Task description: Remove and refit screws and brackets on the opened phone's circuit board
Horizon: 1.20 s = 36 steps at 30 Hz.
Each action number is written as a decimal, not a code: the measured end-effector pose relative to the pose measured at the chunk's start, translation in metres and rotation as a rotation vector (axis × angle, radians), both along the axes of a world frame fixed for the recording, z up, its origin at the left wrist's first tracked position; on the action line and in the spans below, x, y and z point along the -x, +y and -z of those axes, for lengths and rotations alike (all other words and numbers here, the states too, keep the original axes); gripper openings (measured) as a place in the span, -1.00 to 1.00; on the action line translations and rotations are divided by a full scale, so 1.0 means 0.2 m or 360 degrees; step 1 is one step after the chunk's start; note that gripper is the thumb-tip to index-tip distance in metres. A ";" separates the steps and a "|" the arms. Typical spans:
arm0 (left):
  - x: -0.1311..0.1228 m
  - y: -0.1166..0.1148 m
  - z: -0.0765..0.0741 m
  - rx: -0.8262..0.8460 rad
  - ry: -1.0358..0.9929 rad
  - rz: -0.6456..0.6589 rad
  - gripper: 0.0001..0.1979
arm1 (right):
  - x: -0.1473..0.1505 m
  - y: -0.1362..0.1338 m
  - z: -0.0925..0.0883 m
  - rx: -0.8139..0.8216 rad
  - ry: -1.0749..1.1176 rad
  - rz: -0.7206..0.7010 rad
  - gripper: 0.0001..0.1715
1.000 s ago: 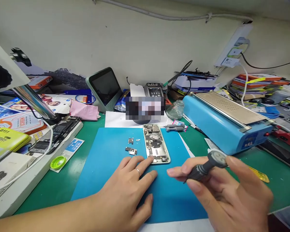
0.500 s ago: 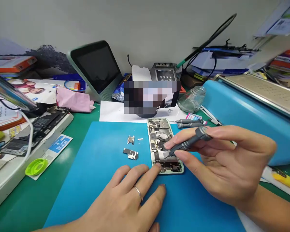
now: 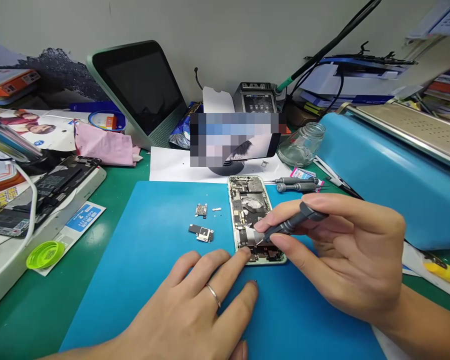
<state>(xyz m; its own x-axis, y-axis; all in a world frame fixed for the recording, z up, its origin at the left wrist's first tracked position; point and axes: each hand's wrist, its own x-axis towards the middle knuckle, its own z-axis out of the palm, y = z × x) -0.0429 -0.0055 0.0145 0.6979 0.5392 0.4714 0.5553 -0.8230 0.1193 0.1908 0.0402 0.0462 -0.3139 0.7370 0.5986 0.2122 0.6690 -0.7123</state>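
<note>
An opened phone lies on the blue mat with its inner parts bare. My left hand, fingers spread, rests on the mat, one fingertip on the phone's lower left edge. In my right hand, a dark grey screwdriver is held between thumb and fingers, slanting down to the left. Its tip is over the lower part of the phone; I cannot tell whether it touches a screw. Left of the phone lie a small metal bracket, a black-and-silver shield plate and a tiny silver piece.
Two more screwdrivers lie beyond the phone, near a glass jar and a propped phone with its screen on. A blue machine stands at the right. On the left are a green cap and a phone housing.
The screwdriver tip has shifted slightly down towards the phone's bottom end, with my right hand. The view has tilted a little; my left hand stays put.
</note>
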 end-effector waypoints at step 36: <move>0.00 0.00 0.01 0.0083 -0.0060 0.0020 -0.71 | -0.03 -0.02 0.01 -0.0043 -0.0107 -0.0183 -0.09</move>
<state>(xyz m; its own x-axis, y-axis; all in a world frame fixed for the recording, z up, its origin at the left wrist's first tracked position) -0.0427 -0.0060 0.0131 0.6869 0.5552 0.4689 0.5394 -0.8219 0.1830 0.1958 0.0354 0.0443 -0.4354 0.6779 0.5924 0.1795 0.7102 -0.6807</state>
